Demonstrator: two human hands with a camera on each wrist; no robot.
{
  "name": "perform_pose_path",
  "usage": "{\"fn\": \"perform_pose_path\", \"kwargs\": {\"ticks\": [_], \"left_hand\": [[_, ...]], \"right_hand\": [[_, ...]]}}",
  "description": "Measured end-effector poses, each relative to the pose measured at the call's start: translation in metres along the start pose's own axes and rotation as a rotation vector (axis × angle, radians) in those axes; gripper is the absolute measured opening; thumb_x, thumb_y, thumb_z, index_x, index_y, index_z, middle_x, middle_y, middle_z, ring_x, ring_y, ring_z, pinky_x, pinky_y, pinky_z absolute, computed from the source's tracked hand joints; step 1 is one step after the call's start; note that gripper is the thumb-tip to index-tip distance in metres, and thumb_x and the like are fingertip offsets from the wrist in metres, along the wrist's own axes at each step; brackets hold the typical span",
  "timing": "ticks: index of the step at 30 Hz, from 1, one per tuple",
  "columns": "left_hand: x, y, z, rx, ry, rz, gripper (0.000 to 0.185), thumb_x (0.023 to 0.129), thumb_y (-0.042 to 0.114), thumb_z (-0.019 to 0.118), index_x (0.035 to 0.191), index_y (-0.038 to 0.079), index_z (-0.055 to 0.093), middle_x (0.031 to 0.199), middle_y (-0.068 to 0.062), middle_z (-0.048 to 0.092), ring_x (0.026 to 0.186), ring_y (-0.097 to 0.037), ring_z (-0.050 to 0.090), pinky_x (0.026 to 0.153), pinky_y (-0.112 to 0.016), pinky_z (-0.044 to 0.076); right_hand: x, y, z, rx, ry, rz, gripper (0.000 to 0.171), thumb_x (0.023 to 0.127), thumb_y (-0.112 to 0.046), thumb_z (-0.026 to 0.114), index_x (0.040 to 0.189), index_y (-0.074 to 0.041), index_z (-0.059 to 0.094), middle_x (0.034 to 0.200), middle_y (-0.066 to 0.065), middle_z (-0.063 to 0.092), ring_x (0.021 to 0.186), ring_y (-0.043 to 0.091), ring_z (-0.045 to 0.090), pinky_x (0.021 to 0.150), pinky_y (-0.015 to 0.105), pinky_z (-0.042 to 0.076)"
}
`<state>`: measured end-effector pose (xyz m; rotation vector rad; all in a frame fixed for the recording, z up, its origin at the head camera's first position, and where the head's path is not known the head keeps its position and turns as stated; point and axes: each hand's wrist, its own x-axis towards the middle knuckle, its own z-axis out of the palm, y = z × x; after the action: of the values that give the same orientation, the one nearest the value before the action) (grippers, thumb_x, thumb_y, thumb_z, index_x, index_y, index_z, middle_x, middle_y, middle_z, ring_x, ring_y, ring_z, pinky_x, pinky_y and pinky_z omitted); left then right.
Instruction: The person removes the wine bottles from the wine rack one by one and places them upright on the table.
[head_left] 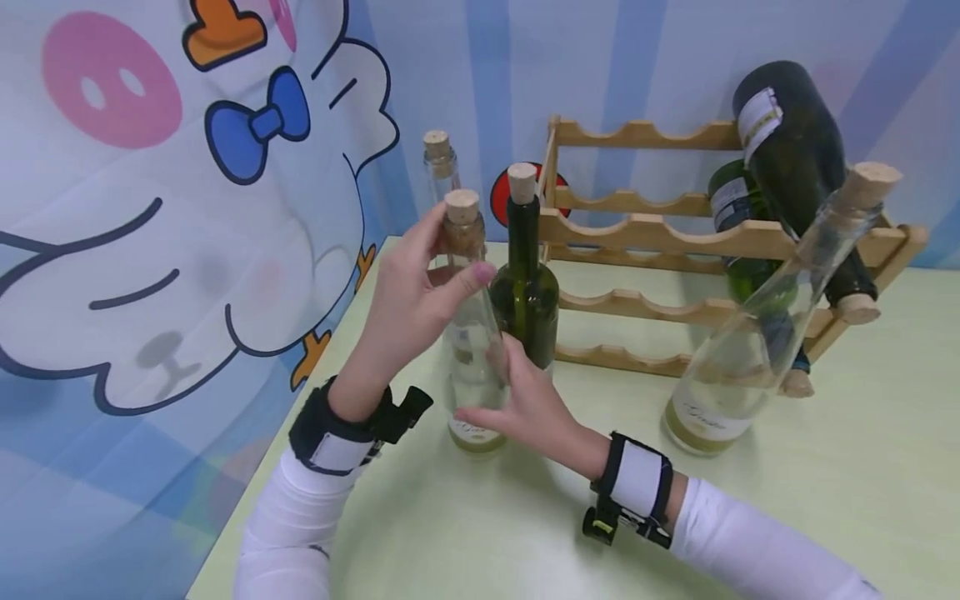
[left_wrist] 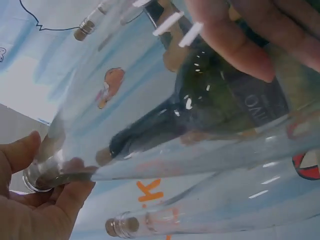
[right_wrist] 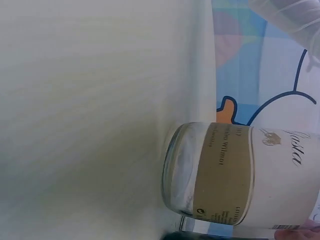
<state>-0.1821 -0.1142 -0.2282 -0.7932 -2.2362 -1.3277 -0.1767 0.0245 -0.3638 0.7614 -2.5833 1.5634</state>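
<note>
My left hand [head_left: 416, 287] pinches the neck of the clear bottle [head_left: 471, 350] just under its cork [head_left: 462, 206], thumb and fingers curled round the glass. My right hand [head_left: 525, 404] holds the lower body of the same bottle, just above its label, fingers wrapped round the far side. The bottle stands between my hands on the table [head_left: 825, 467], base down, long axis nearly upright with the top tipped slightly toward my left hand. The green bottle [head_left: 527, 287] stands immediately behind it, beyond my right fingers; whether the two touch I cannot tell. The wooden rack [head_left: 637, 242] lies further out, to the right of my right hand.

The right wrist view alone shows the bottle's base [right_wrist: 175, 172] resting on the table. The left wrist view alone shows my fingertips [left_wrist: 70, 187] closed at the neck
</note>
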Motion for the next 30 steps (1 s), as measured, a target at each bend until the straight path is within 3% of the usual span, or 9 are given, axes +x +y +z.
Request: {"fn": "perform_pose_path", "kwargs": {"ticks": [5, 12, 18, 23, 27, 30], "left_hand": [[0.004, -0.011, -0.009, -0.104, 0.024, -0.01, 0.052, 0.08, 0.003, 0.061, 0.127, -0.001, 0.039, 0.104, -0.017, 0.055, 0.093, -0.023, 0.058, 0.076, -0.028, 0.052], [0.009, -0.024, -0.024, -0.225, -0.037, -0.046, 0.051, 0.083, -0.004, 0.054, 0.13, -0.002, 0.033, 0.108, -0.022, 0.052, 0.099, -0.021, 0.054, 0.09, -0.034, 0.045], [0.012, -0.031, -0.025, -0.294, -0.084, -0.015, 0.051, 0.084, -0.007, 0.05, 0.13, -0.003, 0.03, 0.105, -0.022, 0.051, 0.096, -0.02, 0.056, 0.087, -0.028, 0.046], [0.014, -0.034, -0.023, -0.303, -0.09, 0.012, 0.051, 0.084, -0.008, 0.05, 0.13, -0.003, 0.03, 0.101, -0.012, 0.053, 0.095, -0.021, 0.056, 0.085, -0.026, 0.046], [0.013, -0.034, -0.024, -0.3, -0.093, 0.004, 0.052, 0.083, -0.008, 0.05, 0.131, -0.002, 0.029, 0.102, -0.018, 0.052, 0.095, -0.025, 0.056, 0.083, -0.026, 0.047], [0.012, -0.033, -0.025, -0.294, -0.093, -0.019, 0.053, 0.083, -0.007, 0.051, 0.131, -0.001, 0.029, 0.104, -0.02, 0.052, 0.097, -0.026, 0.056, 0.085, -0.028, 0.047]], "right_hand": [[0.01, -0.002, 0.008, -0.008, 0.002, 0.041, 0.099, 0.066, -0.039, 0.074, 0.139, -0.009, 0.015, 0.137, 0.007, 0.037, 0.123, 0.018, 0.041, 0.096, 0.041, 0.039], [0.02, -0.002, 0.021, -0.066, 0.068, -0.044, 0.096, 0.068, -0.032, 0.074, 0.138, -0.008, 0.014, 0.135, 0.012, 0.037, 0.123, 0.022, 0.04, 0.098, 0.039, 0.038], [0.021, -0.001, 0.025, -0.075, 0.086, -0.032, 0.097, 0.07, -0.031, 0.073, 0.139, -0.005, 0.01, 0.138, 0.016, 0.032, 0.125, 0.026, 0.037, 0.099, 0.041, 0.036], [0.021, -0.002, 0.023, -0.1, 0.087, -0.01, 0.098, 0.07, -0.032, 0.072, 0.139, -0.003, 0.009, 0.14, 0.017, 0.029, 0.125, 0.027, 0.037, 0.099, 0.041, 0.035], [0.018, -0.005, 0.02, -0.14, 0.059, 0.009, 0.096, 0.074, -0.03, 0.07, 0.14, -0.002, 0.007, 0.142, 0.017, 0.026, 0.126, 0.027, 0.036, 0.098, 0.04, 0.036], [0.01, -0.007, 0.015, -0.185, -0.009, 0.025, 0.091, 0.078, -0.025, 0.067, 0.141, -0.003, 0.005, 0.144, 0.016, 0.022, 0.127, 0.026, 0.034, 0.099, 0.04, 0.036]]}}
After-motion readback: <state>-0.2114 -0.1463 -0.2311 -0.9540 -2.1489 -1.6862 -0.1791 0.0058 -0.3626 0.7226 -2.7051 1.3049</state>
